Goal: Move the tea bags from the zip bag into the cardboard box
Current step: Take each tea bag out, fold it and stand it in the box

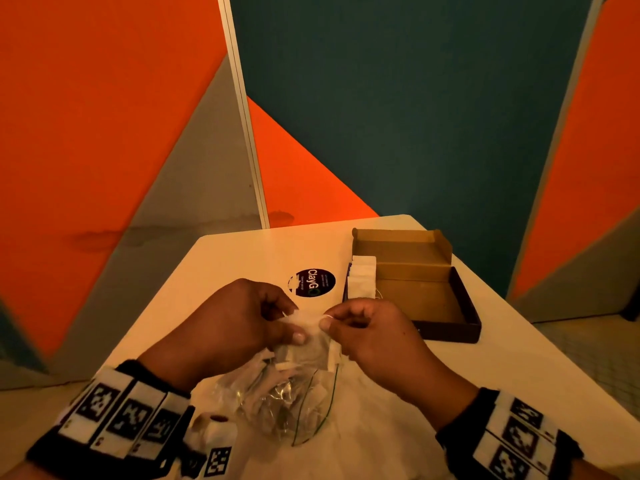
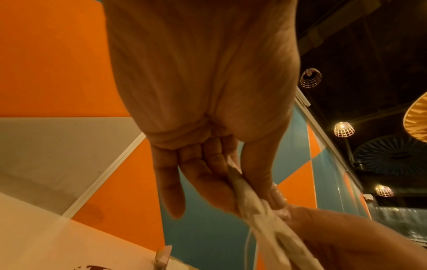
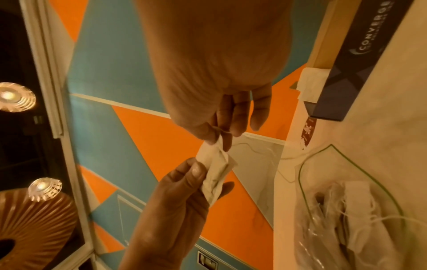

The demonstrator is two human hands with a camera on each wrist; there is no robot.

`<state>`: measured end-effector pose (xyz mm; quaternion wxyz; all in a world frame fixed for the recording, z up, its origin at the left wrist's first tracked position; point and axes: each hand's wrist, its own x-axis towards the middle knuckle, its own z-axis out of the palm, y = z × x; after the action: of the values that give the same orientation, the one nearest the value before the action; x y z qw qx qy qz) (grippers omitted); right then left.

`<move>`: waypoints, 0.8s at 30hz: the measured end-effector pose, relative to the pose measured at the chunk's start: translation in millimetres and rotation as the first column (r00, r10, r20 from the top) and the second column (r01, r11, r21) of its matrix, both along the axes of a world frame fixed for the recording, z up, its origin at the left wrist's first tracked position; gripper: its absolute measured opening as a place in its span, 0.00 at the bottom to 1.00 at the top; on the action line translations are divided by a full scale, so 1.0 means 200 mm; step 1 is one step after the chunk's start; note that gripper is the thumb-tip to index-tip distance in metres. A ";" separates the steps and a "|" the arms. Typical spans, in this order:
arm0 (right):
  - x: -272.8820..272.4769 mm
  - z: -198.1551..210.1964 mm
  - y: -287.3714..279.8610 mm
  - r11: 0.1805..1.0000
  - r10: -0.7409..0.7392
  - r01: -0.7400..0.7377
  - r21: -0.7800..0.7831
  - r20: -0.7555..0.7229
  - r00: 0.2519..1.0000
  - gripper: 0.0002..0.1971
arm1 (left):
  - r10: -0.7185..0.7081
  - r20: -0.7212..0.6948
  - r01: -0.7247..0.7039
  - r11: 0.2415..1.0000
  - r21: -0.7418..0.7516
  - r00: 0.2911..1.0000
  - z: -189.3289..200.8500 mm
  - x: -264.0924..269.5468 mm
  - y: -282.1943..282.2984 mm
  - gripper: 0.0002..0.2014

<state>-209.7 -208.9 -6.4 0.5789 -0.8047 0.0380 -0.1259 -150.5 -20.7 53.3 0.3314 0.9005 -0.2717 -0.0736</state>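
While both hands pinch one tea bag above zip bag, left hand grips one end, right hand other. Zip bag lies on tabletop, more bags inside. Cardboard box beyond zip bag, open, white bags stacked inside.

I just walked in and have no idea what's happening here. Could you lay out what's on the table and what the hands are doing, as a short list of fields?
Held item: crumpled white paper tea bag, off the table
Left hand: pinches one end of it
Right hand: pinches the other end
Clear plastic zip bag: lies open near the person, more tea bags inside
Brown cardboard box with dark outside: lid open, white tea bags stacked at its left end
Pale table: carries a round dark sticker
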 end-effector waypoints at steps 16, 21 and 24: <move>-0.02 0.00 -0.03 0.980 0.067 -0.051 0.193 -0.077 0.995 0.10 | 0.001 0.004 -0.001 1.000 -0.013 1.000 -0.05 0.01 0.00 0.01; -0.04 0.01 -0.08 0.984 0.174 -0.168 0.053 -0.116 0.978 0.10 | -0.015 0.043 0.012 0.997 0.081 0.999 -0.03 0.03 0.02 0.01; -0.05 0.01 -0.12 0.981 0.192 -0.196 -0.016 -0.136 0.972 0.10 | -0.081 0.024 0.077 0.986 0.146 0.996 0.00 0.04 0.04 0.01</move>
<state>-219.6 -232.6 -3.8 0.5727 -0.8196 -0.0037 -0.0150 -143.2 -13.0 53.2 0.2575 0.9118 -0.3061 -0.0926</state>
